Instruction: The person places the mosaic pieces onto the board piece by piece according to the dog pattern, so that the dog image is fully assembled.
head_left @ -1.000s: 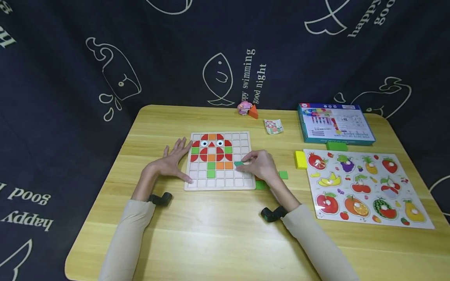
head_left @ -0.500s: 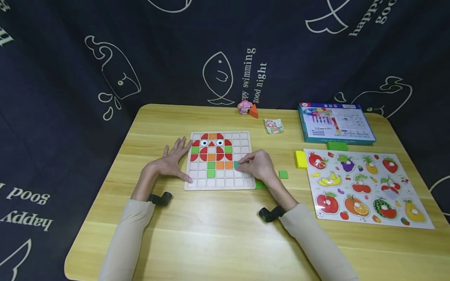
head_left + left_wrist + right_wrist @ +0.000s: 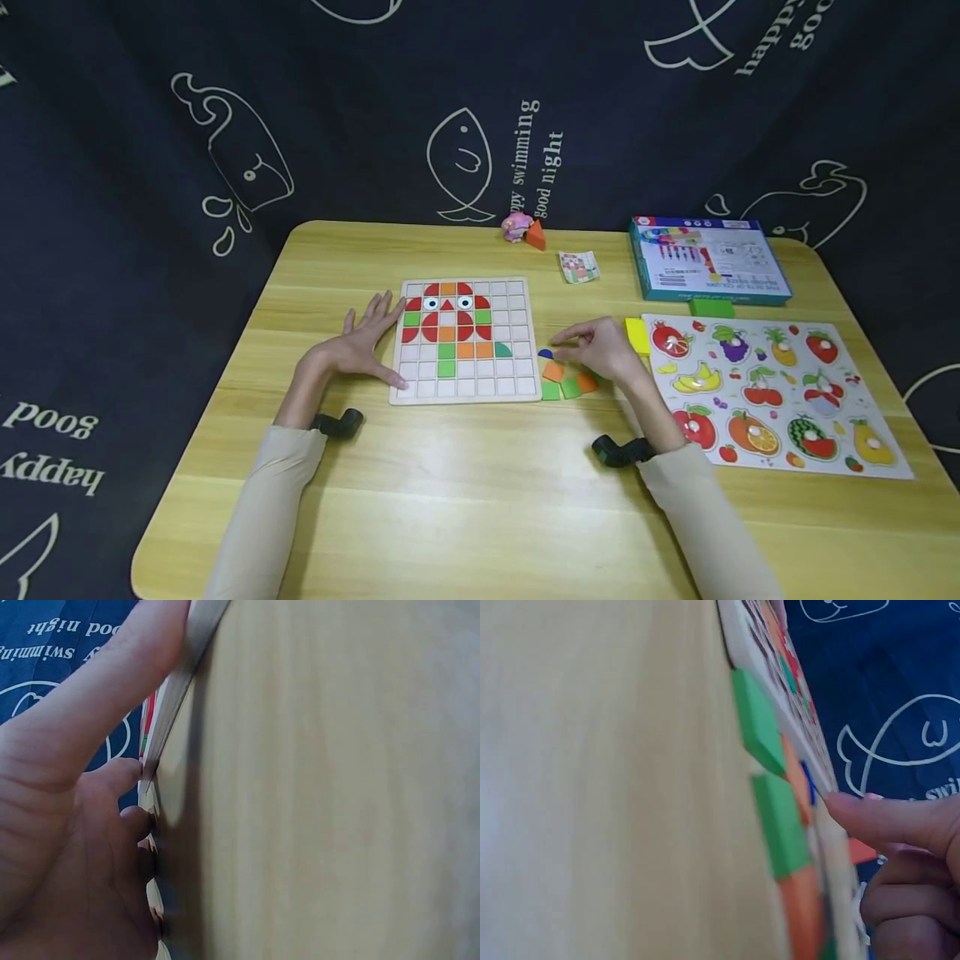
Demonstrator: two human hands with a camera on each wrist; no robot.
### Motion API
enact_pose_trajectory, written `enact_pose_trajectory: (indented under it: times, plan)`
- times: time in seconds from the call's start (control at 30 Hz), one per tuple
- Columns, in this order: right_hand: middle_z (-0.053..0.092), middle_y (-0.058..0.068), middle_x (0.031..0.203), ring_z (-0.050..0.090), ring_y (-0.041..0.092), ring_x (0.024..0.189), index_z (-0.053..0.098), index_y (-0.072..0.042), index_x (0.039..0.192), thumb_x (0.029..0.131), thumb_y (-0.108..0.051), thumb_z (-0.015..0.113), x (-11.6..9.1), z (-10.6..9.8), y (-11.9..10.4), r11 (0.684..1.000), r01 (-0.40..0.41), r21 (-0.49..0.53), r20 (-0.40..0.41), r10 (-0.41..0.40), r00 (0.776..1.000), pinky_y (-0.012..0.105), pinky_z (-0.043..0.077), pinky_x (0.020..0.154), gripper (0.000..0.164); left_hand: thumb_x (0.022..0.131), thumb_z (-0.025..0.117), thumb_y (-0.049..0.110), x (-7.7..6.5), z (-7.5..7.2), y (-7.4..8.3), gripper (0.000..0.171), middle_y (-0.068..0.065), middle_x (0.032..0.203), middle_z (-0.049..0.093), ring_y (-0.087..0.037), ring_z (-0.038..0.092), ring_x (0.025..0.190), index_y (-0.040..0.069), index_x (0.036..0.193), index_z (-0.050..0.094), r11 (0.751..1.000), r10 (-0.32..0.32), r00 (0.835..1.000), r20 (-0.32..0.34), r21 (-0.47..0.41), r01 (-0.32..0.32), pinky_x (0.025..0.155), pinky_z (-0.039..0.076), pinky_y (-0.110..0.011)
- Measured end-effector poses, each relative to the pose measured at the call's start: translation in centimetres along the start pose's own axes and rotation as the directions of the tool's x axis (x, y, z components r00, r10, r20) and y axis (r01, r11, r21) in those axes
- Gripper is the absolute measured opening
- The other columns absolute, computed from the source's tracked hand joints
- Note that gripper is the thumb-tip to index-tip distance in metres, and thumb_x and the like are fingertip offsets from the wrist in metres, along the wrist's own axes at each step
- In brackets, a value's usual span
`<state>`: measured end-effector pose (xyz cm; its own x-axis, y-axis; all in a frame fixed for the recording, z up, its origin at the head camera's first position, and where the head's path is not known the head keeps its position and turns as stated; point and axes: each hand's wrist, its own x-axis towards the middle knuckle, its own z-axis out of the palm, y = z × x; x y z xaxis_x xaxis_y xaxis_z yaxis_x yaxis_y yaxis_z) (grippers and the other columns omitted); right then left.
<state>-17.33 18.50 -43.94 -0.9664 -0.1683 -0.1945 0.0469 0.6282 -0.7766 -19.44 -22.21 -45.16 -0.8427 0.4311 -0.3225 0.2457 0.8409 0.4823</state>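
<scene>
A square wooden grid board (image 3: 417,390) lies on the table, with red, orange and green tiles forming an owl-like figure. My left hand (image 3: 358,345) rests along its left edge, fingers spread, thumb (image 3: 112,690) at the near corner. A dark green quarter-round tile (image 3: 502,350) sits at the right end of the orange row. My right hand (image 3: 602,348) is just right of the board, over loose pieces, thumb and forefinger slightly apart. Close to its thumb lies a blue rounded tile (image 3: 545,354). Nothing shows between the fingers. Loose green tiles (image 3: 759,724) and orange tiles (image 3: 553,372) lie below this hand.
A fruit puzzle board (image 3: 720,433) lies at the right, beside a yellow block (image 3: 637,337) and a green block (image 3: 711,308). Behind them is a blue-edged box (image 3: 712,262). A pattern card (image 3: 578,267), a pink toy (image 3: 516,226) and an orange triangular block (image 3: 536,236) are at the back.
My right hand has let go of the dark green tile, left it in the grid, and moved right over the loose pieces. My left hand has stayed at the board's edge.
</scene>
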Motion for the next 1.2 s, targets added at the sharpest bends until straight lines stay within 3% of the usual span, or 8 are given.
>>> enact_pose_trajectory:
  times: [0.13, 0.33, 0.47, 0.57, 0.83, 0.93, 1.07, 1.2]
  plan:
    - [0.041, -0.005, 0.052, 0.028, 0.012, 0.048, 0.078, -0.014, 0.088, 0.080, -0.023, 0.079, 0.7, 0.9, 0.3, 1.000, -0.010, 0.026, 0.027, 0.009, 1.000, 0.020, 0.020, 0.045, 0.012, 0.057, 0.084, 0.063, 0.0, -0.1, -0.1, 0.139, -0.011, 0.162, -0.019, -0.033, -0.020, 0.149, 0.024, 0.156, -0.005, 1.000, 0.002, 1.000, 0.000, 0.003, -0.002, 0.116, -0.013, -0.065]
    - [0.046, -0.001, 0.058, 0.033, 0.015, 0.053, 0.077, -0.014, 0.091, 0.084, -0.027, 0.075, 1.2, 0.8, 0.4, 0.999, -0.004, -0.036, 0.016, 0.005, 1.000, 0.022, 0.023, 0.047, 0.015, 0.056, 0.084, 0.064, 0.0, 0.0, -0.2, 0.139, -0.011, 0.162, -0.018, -0.033, -0.019, 0.149, 0.024, 0.156, -0.005, 1.000, 0.002, 1.000, -0.002, 0.009, -0.002, 0.116, -0.013, -0.065]
    - [0.069, 0.006, 0.079, 0.048, 0.015, 0.066, 0.077, -0.012, 0.096, 0.090, -0.026, 0.069, 1.2, 0.0, 0.4, 0.997, 0.009, -0.081, 0.037, -0.006, 0.999, 0.020, 0.035, 0.055, 0.017, 0.057, 0.084, 0.063, 0.0, 0.0, -0.2, 0.139, -0.010, 0.162, -0.019, -0.033, -0.020, 0.150, 0.025, 0.156, -0.005, 1.000, 0.002, 1.000, 0.000, 0.004, -0.002, 0.116, -0.013, -0.064]
    - [0.075, 0.008, 0.094, 0.054, 0.013, 0.073, 0.077, -0.011, 0.097, 0.091, -0.025, 0.067, 1.4, -0.4, 0.5, 0.992, 0.035, -0.119, 0.022, -0.032, 0.999, 0.020, 0.041, 0.060, 0.018, 0.057, 0.084, 0.063, 0.0, 0.0, -0.2, 0.138, -0.009, 0.162, -0.020, -0.032, -0.020, 0.150, 0.025, 0.156, -0.005, 1.000, 0.000, 1.000, 0.004, -0.001, 0.000, 0.116, -0.013, -0.064]
    - [0.051, 0.001, 0.063, 0.038, 0.016, 0.060, 0.076, -0.013, 0.091, 0.079, -0.030, 0.080, 1.1, -0.3, -0.2, 0.991, -0.009, -0.135, 0.007, 0.010, 1.000, 0.023, 0.027, 0.053, 0.022, 0.057, 0.083, 0.063, 0.0, 0.0, -0.3, 0.138, -0.009, 0.162, -0.019, -0.032, -0.020, 0.149, 0.024, 0.156, -0.005, 1.000, -0.001, 1.000, 0.003, 0.000, 0.001, 0.116, -0.013, -0.064]
    - [0.056, -0.002, 0.064, 0.041, 0.015, 0.061, 0.075, -0.012, 0.086, 0.073, -0.032, 0.084, 1.0, 0.2, -0.6, 0.991, -0.024, -0.131, 0.026, 0.028, 0.999, 0.024, 0.029, 0.052, 0.026, 0.057, 0.083, 0.064, -0.1, 0.0, -0.2, 0.138, -0.008, 0.162, -0.020, -0.032, -0.020, 0.149, 0.025, 0.156, -0.005, 1.000, -0.006, 1.000, 0.004, 0.000, 0.006, 0.117, -0.013, -0.064]
    - [0.061, -0.002, 0.064, 0.043, 0.013, 0.057, 0.076, -0.011, 0.085, 0.076, -0.027, 0.081, 1.1, 0.6, -1.1, 0.992, -0.026, -0.120, 0.036, 0.031, 0.999, 0.022, 0.032, 0.050, 0.019, 0.057, 0.083, 0.063, -0.1, 0.0, -0.2, 0.138, -0.009, 0.162, -0.020, -0.032, -0.020, 0.149, 0.024, 0.156, -0.005, 1.000, 0.002, 1.000, 0.001, -0.005, -0.002, 0.116, -0.014, -0.064]
    - [0.048, -0.001, 0.057, 0.036, 0.013, 0.051, 0.077, -0.010, 0.094, 0.081, -0.014, 0.076, 1.3, 0.6, -1.1, 0.992, -0.012, -0.125, 0.047, 0.018, 0.999, 0.022, 0.028, 0.048, 0.013, 0.058, 0.083, 0.063, 0.0, 0.0, -0.2, 0.138, -0.009, 0.162, -0.020, -0.032, -0.021, 0.149, 0.024, 0.156, -0.005, 1.000, 0.006, 1.000, 0.000, -0.007, -0.006, 0.115, -0.014, -0.065]
